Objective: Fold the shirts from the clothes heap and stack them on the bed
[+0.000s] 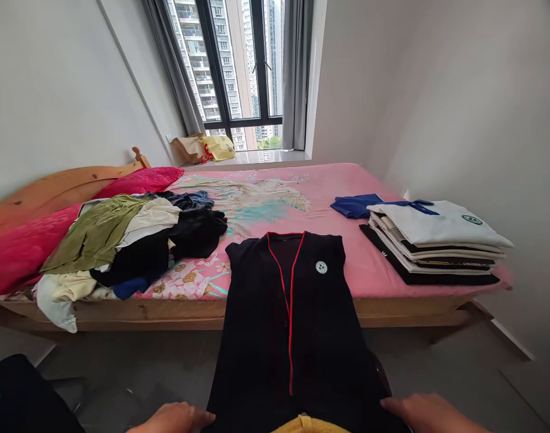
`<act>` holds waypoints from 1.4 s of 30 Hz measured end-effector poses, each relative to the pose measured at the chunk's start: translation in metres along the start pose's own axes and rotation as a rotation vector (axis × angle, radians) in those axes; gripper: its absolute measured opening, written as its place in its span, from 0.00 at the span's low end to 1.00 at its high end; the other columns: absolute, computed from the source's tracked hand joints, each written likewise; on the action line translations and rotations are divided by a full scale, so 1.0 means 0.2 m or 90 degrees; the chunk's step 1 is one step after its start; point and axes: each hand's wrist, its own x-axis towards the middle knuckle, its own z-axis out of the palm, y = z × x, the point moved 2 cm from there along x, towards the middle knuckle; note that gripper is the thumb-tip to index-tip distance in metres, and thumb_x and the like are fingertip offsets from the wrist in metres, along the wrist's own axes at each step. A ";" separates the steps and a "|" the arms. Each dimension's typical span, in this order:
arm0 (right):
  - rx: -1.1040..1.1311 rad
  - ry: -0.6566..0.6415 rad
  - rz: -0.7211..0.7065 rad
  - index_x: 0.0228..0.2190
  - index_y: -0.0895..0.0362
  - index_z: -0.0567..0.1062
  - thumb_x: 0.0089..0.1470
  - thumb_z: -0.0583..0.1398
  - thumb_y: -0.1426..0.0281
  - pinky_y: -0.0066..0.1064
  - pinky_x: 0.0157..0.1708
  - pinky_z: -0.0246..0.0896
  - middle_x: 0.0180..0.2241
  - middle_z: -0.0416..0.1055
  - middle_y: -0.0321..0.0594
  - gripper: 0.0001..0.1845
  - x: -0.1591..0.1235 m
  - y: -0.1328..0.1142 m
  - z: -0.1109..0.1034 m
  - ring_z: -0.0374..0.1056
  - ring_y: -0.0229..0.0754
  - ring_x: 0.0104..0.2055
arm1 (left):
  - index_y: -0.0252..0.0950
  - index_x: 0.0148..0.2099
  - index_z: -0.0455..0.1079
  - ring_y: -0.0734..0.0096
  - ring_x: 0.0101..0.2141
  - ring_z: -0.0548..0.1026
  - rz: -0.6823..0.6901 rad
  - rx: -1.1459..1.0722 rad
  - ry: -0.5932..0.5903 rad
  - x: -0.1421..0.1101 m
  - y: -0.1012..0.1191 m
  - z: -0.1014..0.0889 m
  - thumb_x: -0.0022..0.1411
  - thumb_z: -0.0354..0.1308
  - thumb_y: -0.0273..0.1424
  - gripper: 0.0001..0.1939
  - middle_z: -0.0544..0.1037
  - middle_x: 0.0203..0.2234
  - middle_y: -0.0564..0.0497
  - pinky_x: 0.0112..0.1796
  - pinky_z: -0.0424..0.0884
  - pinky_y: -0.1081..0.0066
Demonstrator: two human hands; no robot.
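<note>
A black cardigan (261,313) with red trim down its front and a round white badge on the chest lies spread out, front up. Its shoulders rest on the bed, while the lower part hangs over the bed's edge towards me. No long sleeves show; they may be tucked behind. At the lower left corner of the cardigan, my left hand (178,417) is closed on the hem. My right hand (428,412) pinches the opposite side near the bottom. Both hands are partly cut off by the frame's lower edge.
A heap of loose clothes (107,231) lies on the bed's left beside red pillows (35,243). On the right stands a stack of folded shirts (441,240), with a blue garment (356,206) behind it. Bags (218,148) sit on the windowsill. A dark object (22,397) stands lower left.
</note>
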 end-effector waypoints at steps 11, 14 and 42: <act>0.038 0.161 -0.148 0.41 0.52 0.72 0.58 0.47 0.71 0.27 0.36 0.57 0.38 0.74 0.39 0.16 0.73 -0.64 -0.11 0.70 0.41 0.40 | 0.38 0.36 0.70 0.71 0.35 0.71 0.144 -0.177 0.362 0.75 0.67 -0.06 0.56 0.46 0.23 0.12 0.74 0.33 0.50 0.39 0.67 0.70; -0.110 0.110 -0.152 0.44 0.51 0.70 0.57 0.47 0.72 0.31 0.36 0.58 0.38 0.74 0.41 0.17 0.86 -0.66 -0.04 0.70 0.45 0.40 | 0.37 0.36 0.67 0.70 0.36 0.69 0.089 -0.194 0.474 0.87 0.66 0.09 0.56 0.46 0.21 0.11 0.72 0.32 0.50 0.40 0.66 0.68; 0.480 -0.012 0.062 0.26 0.56 0.61 0.51 0.50 0.64 0.19 0.09 0.46 0.13 0.52 0.24 0.09 1.05 -0.56 0.26 0.46 0.27 0.10 | 0.40 0.44 0.71 0.69 0.41 0.71 0.074 -0.149 0.441 0.88 0.56 0.16 0.58 0.48 0.23 0.15 0.75 0.37 0.50 0.42 0.64 0.67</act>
